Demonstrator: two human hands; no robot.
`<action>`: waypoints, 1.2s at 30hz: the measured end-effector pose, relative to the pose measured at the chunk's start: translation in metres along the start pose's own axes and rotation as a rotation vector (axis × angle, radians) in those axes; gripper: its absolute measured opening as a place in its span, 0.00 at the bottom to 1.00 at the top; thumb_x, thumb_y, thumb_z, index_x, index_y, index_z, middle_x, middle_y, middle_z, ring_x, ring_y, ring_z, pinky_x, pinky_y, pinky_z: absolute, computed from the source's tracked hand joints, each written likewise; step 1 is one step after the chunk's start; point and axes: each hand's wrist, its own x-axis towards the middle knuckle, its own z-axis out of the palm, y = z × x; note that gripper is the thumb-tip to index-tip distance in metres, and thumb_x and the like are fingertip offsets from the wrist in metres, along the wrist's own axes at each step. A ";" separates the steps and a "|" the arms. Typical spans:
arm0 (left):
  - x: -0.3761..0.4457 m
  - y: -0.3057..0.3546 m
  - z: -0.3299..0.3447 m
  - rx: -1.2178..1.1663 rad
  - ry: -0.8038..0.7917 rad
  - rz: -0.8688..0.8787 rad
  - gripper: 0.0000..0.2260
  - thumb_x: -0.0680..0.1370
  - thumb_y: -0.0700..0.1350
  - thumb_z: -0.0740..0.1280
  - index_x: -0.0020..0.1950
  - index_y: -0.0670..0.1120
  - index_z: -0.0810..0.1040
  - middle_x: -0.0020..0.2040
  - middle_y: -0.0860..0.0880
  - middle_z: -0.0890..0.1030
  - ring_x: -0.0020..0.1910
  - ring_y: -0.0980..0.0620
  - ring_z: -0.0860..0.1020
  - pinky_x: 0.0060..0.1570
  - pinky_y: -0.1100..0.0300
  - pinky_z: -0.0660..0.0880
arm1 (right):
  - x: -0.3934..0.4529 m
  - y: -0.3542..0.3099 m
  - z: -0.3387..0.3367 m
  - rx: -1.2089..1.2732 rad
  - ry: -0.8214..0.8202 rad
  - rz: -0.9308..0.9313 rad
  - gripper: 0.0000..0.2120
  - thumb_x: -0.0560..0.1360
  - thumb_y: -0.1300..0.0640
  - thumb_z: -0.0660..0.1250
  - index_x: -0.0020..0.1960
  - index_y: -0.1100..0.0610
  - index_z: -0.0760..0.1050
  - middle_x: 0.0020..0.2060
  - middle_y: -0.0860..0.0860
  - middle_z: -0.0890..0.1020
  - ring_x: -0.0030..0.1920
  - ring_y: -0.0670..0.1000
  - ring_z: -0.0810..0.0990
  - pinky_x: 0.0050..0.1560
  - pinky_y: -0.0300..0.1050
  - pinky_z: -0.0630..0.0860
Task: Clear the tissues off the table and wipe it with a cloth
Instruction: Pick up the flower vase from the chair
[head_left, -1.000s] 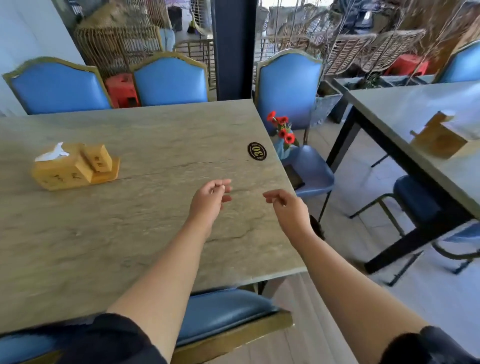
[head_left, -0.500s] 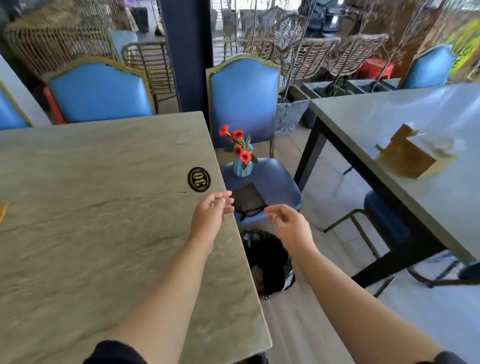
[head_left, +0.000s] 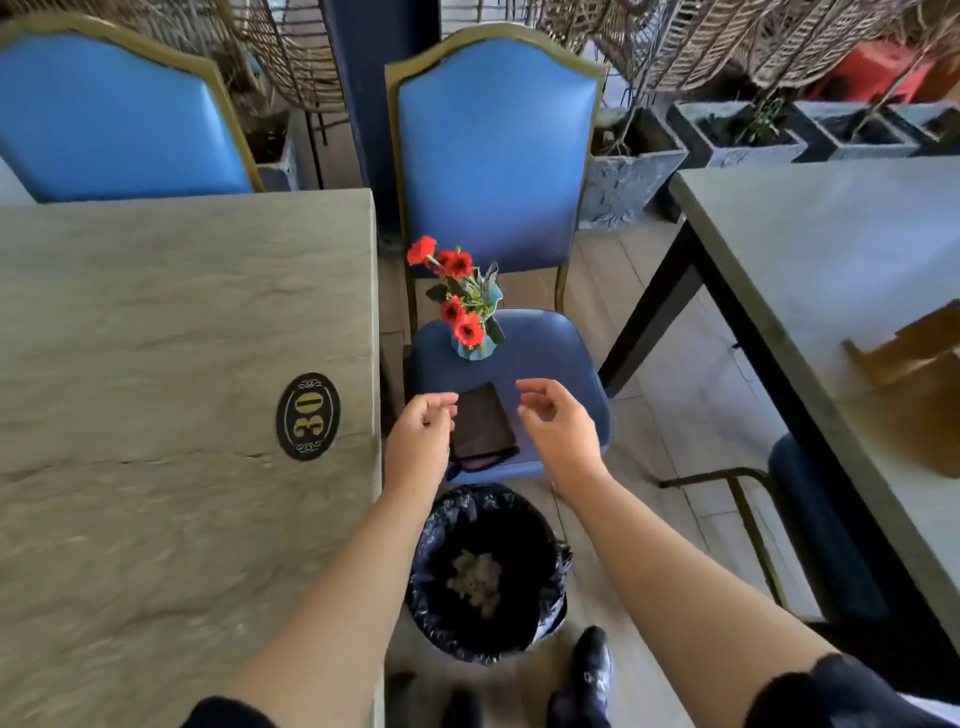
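From your head camera, your left hand (head_left: 420, 435) and right hand (head_left: 561, 431) hang side by side above a blue chair seat (head_left: 545, 358), fingers loosely curled and holding nothing, with a narrow gap between them. In that gap, under your fingertips, lies a dark phone (head_left: 483, 421) on the seat, its long axis running away from you. Just beyond your hands stands a small blue vase of red flowers (head_left: 465, 306) on the same seat. Below your wrists, between your forearms, sits a bin lined with a black bag (head_left: 485, 571); crumpled tissues (head_left: 475, 577) lie at its bottom. To the left of your left hand runs the stone-look table (head_left: 156, 415), its right edge stretching away from you, with an oval number plate (head_left: 308, 415) reading 30 near that edge. To the right of your right hand another table (head_left: 831, 249) carries a wooden holder (head_left: 919, 358), blurred and cut off by the frame. No cloth can be made out.
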 end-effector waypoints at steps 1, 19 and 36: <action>0.008 -0.002 0.010 0.000 0.015 -0.027 0.12 0.80 0.41 0.59 0.47 0.56 0.78 0.48 0.56 0.81 0.52 0.52 0.80 0.56 0.54 0.75 | 0.016 0.006 -0.002 -0.001 -0.010 -0.001 0.13 0.77 0.60 0.65 0.58 0.48 0.77 0.49 0.44 0.81 0.50 0.43 0.78 0.50 0.38 0.73; 0.203 -0.098 0.185 0.231 0.338 -0.167 0.23 0.78 0.37 0.64 0.72 0.43 0.65 0.69 0.45 0.70 0.69 0.48 0.69 0.63 0.65 0.61 | 0.321 0.134 0.046 -0.228 -0.460 -0.095 0.39 0.71 0.57 0.74 0.76 0.51 0.57 0.73 0.50 0.62 0.71 0.48 0.64 0.61 0.37 0.65; 0.251 -0.117 0.182 0.284 0.209 -0.149 0.31 0.77 0.33 0.59 0.78 0.51 0.59 0.72 0.47 0.70 0.68 0.45 0.71 0.58 0.60 0.69 | 0.367 0.141 0.091 -0.161 -0.503 -0.242 0.38 0.67 0.61 0.76 0.71 0.49 0.62 0.67 0.47 0.71 0.61 0.48 0.71 0.51 0.38 0.67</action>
